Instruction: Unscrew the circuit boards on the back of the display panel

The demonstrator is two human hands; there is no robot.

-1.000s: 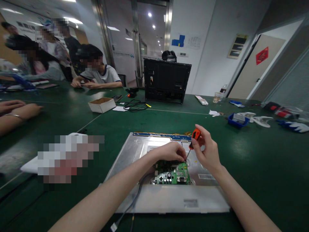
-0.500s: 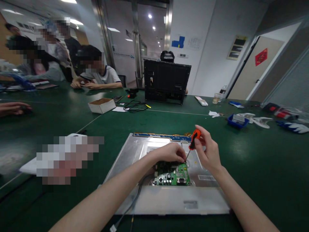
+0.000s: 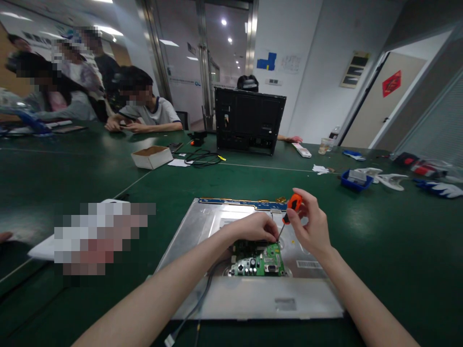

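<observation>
A green circuit board [image 3: 269, 260] lies on the silvery metal back of a display panel [image 3: 224, 299]. My right hand [image 3: 310, 224] grips an orange and black screwdriver [image 3: 294, 202], tilted, its tip down at the board's upper right corner. My left hand [image 3: 257, 227] rests over the board's top edge, fingers curled and pinched close to the screwdriver tip; whatever they hold is hidden. Along the panel's far edge runs a narrow blue circuit strip [image 3: 231, 203]. A dark cable [image 3: 202, 301] with a white plug trails off the panel's near left side.
On the green table [image 3: 173, 185] stand a black monitor housing [image 3: 249, 120], an open cardboard box [image 3: 152, 158] and a blue tray [image 3: 356, 180]. Coiled black cable [image 3: 202, 158] lies mid-table. Gloves [image 3: 439, 189] are at right. Several people sit or stand at the far left.
My right hand has shifted its fingers slightly on the screwdriver handle; my left hand stays put. Behind the monitor housing, another person's hand has come out beside the white phone-like object.
</observation>
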